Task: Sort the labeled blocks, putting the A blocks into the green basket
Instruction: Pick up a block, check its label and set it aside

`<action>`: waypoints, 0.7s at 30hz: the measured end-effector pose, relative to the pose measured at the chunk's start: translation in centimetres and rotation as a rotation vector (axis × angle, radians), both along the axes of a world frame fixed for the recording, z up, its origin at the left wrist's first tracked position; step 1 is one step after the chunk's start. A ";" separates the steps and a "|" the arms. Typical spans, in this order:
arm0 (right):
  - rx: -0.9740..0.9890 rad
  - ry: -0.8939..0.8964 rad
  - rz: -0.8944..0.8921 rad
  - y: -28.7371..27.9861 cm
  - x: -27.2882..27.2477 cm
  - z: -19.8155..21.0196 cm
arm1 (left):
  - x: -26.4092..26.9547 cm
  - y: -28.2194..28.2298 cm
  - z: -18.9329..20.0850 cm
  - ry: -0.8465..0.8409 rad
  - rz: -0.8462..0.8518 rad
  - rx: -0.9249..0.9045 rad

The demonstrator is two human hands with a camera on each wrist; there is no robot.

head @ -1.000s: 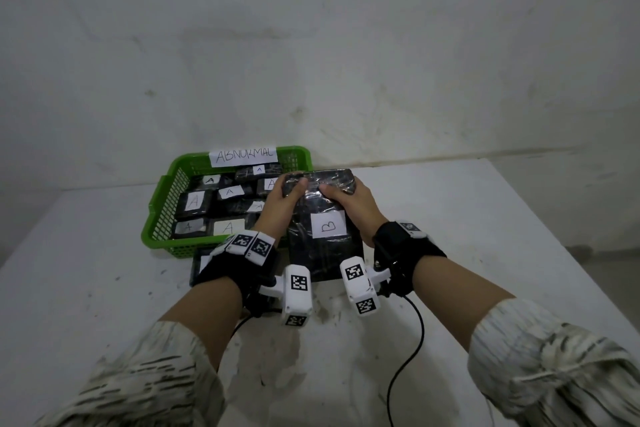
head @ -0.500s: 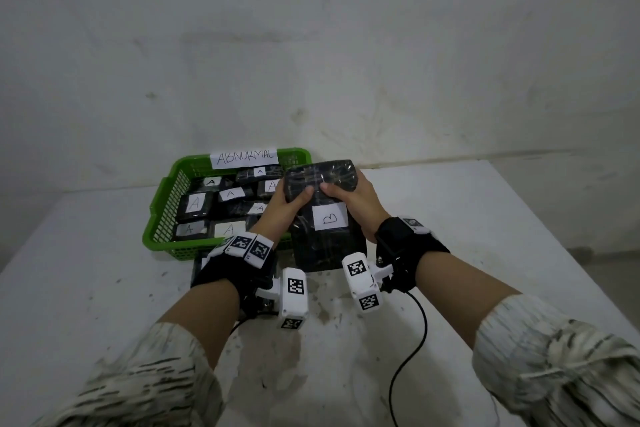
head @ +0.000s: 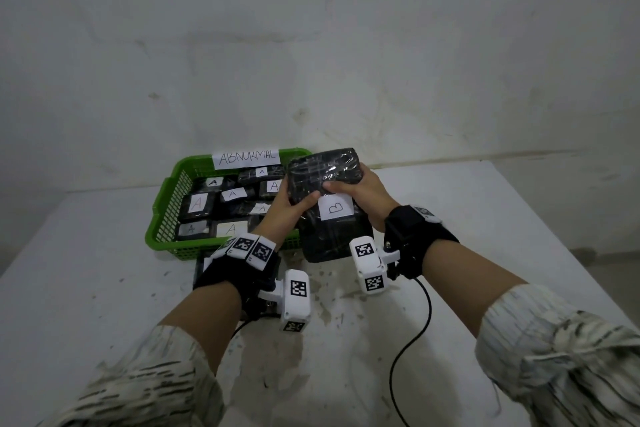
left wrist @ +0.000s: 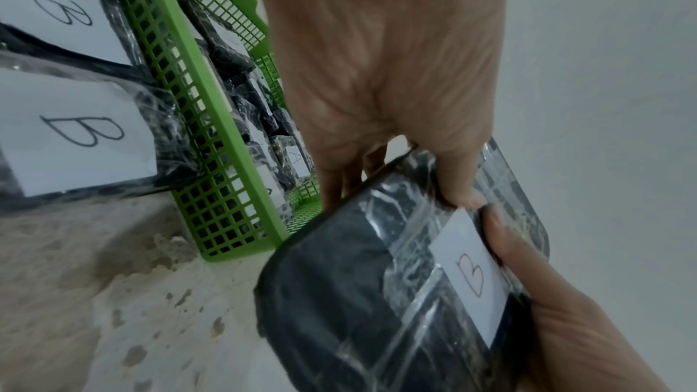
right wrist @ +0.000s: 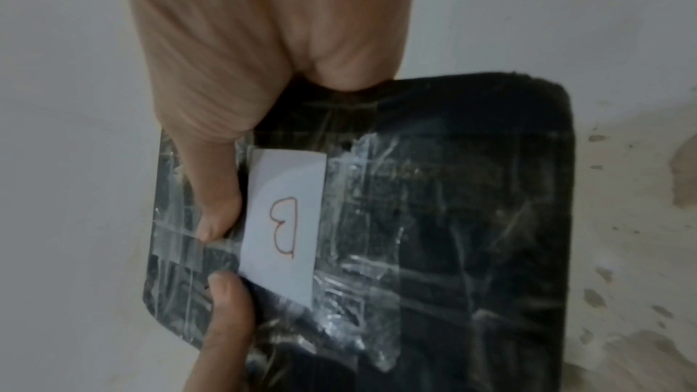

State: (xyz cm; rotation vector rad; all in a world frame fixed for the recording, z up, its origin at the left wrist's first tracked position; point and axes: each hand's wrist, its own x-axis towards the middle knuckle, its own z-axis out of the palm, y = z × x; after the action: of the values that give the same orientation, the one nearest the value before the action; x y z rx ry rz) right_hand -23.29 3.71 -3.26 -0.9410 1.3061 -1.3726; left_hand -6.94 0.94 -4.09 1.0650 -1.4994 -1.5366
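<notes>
A large black plastic-wrapped block (head: 329, 239) with a white B label (head: 334, 208) is held tilted, its far end raised, just right of the green basket (head: 162, 204). My left hand (head: 294, 201) grips its far left edge, thumb on top. At the far right edge my right hand (head: 353, 189) grips it the same way. The wrist views show the block (left wrist: 358, 294) (right wrist: 433, 219), its B label (right wrist: 286, 225) and both thumbs pressing beside the label. Several black A blocks (head: 197, 203) lie in the basket, which carries an ABNORMAL sign (head: 249, 158).
Two B-labeled blocks (left wrist: 75, 130) lie on the white table (head: 104, 288) against the basket's near wall (left wrist: 203, 94), mostly hidden under my left wrist in the head view. A black cable (head: 408, 340) trails from my right wrist. A grey wall stands behind.
Both hands have kept their grip and tipped the B block's far end higher, lifting it a little off the table beside the basket.
</notes>
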 end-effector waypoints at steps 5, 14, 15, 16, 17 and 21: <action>-0.005 -0.060 0.031 0.1 0.3 -0.2 | -0.1 0.0 0.6 -0.011 0.069 -0.084; 0.060 -0.052 0.029 1.4 0.5 -1.4 | 0.3 -0.1 -0.5 0.015 0.032 0.040; 0.060 -0.057 0.024 1.3 0.6 -1.4 | 0.3 0.0 -0.6 0.009 0.035 0.036; 0.054 -0.068 0.022 1.2 0.8 -1.3 | 0.3 0.0 -0.6 0.003 0.047 0.028; 0.046 -0.082 0.024 1.1 1.0 -1.2 | 0.4 -0.1 -0.5 0.001 0.063 0.018; 0.038 -0.098 0.128 1.3 1.2 -1.0 | 0.6 -0.6 0.0 0.048 0.087 0.026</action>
State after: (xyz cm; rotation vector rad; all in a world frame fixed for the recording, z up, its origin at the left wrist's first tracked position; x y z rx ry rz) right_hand -22.10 4.99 -4.25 -0.9050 1.1742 -1.2747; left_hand -6.35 0.38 -4.04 1.0870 -1.3862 -1.5143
